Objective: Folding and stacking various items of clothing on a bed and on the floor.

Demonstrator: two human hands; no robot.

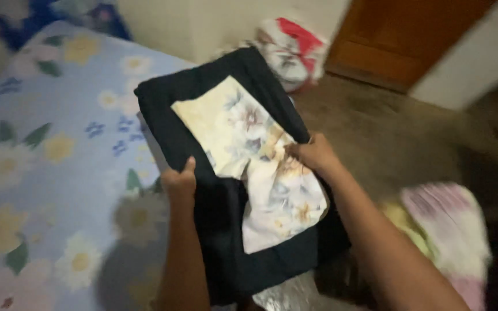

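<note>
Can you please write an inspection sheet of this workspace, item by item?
Surface: bed with a blue flowered sheet.
Job's things: folded black cloth held over the bed edge; pale floral cloth lying on top of it.
Clutter: red and white bag by the wall; pink and white bundle on the floor.
Grippers: left hand grips the black cloth's edge; right hand pinches the floral cloth.
Cables: nothing seen.
Surroundings: brown floor, wooden door, pale wall; picture blurred.
</note>
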